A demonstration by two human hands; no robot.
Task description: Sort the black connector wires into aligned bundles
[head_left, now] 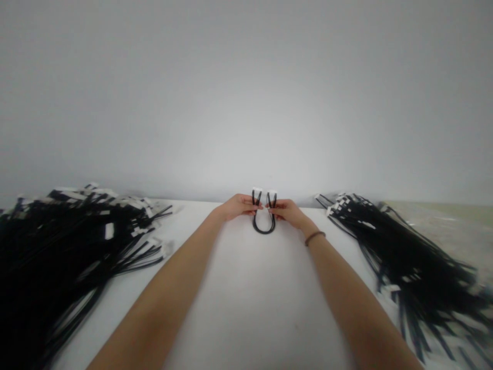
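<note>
White tabletop against a plain grey wall. Far left: large heap of black cables with white end tags, lying loose. Centre: left hand and right hand each pinch one tagged end of a black cable, bent into a U so the ends meet. Right: smaller cable pile, kept apart from the heap.
</note>
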